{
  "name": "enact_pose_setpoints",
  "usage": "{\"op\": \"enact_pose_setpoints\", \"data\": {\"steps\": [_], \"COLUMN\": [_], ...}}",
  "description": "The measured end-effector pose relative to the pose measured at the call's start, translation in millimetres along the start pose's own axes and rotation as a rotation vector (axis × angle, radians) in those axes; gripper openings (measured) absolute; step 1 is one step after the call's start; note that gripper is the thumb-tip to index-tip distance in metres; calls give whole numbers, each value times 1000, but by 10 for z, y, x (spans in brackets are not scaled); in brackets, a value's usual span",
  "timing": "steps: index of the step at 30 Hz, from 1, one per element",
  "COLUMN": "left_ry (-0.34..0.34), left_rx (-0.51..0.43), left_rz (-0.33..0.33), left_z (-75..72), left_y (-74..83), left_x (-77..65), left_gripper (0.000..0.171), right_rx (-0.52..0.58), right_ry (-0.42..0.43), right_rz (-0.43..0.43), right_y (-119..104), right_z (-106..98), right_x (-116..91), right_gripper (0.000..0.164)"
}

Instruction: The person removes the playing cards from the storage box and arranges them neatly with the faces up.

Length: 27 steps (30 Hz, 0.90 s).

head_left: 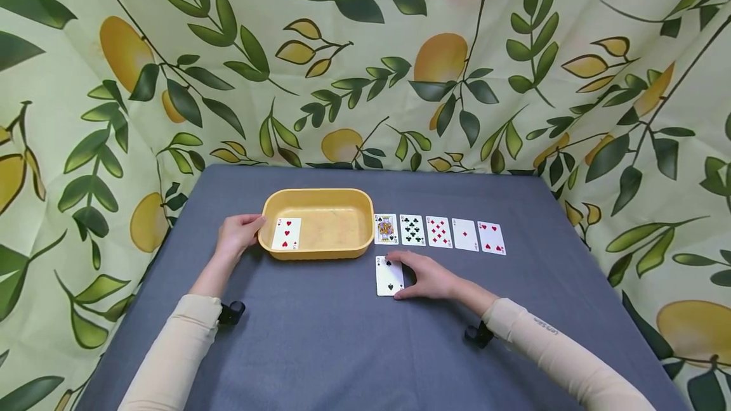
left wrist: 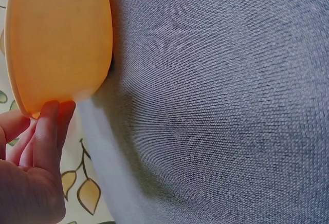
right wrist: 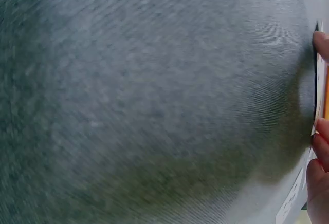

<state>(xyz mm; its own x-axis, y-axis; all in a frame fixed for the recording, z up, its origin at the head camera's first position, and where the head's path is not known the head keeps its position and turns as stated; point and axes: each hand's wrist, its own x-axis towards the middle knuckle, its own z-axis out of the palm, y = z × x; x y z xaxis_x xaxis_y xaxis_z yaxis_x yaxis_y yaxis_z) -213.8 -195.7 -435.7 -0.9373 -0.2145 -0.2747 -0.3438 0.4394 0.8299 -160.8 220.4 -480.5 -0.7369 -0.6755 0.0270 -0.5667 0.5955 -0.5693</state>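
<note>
My left hand (head_left: pixel 237 236) grips the left end of a yellow oblong tray (head_left: pixel 320 193). In the left wrist view, its thumb and fingers pinch the tray's rim (left wrist: pixel 20 100). A three of hearts card (head_left: pixel 287 233) lies face up inside, at the tray's left end. My right hand (head_left: pixel 425 276) holds a two of spades (head_left: pixel 384 279) by its top and bottom edges, face up, just in front of the tray's right corner. At the edge of the right wrist view, the fingertips (right wrist: pixel 322 44) show against the card's edge.
A row of face-up playing cards runs rightward from the tray: a face card (head_left: pixel 386 229), a clubs card (head_left: pixel 412 230), a many-pip diamonds card (head_left: pixel 439 232), an ace of diamonds (head_left: pixel 465 235) and a hearts card (head_left: pixel 492 238). Leaf-patterned fabric (head_left: pixel 342 113) hangs behind the grey-blue tablecloth (head_left: pixel 320 335).
</note>
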Motion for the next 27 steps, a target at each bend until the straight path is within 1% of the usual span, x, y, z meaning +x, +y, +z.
{"op": "enact_pose_setpoints", "data": {"steps": [5,11,18,23,27], "left_ry": [5,12,1,-3,-4], "left_rx": [1,13,-1,-12,-21], "left_rz": [-3,-5,-1,0,1], "left_z": [7,14,9,5,5], "left_y": [0,-1,-3,-7,-7], "left_x": [0,4,3,2,-1], "left_gripper": [44,44,44,44,44], "right_rx": [9,18,16,4,7], "right_ry": [1,3,-12,-7,7], "right_rz": [3,5,6,-4,-6], "right_y": [28,25,19,8,-9], "right_z": [46,44,39,3,-64], "right_x": [-4,-2,1,7,27], "right_gripper": [79,81,86,89,89]}}
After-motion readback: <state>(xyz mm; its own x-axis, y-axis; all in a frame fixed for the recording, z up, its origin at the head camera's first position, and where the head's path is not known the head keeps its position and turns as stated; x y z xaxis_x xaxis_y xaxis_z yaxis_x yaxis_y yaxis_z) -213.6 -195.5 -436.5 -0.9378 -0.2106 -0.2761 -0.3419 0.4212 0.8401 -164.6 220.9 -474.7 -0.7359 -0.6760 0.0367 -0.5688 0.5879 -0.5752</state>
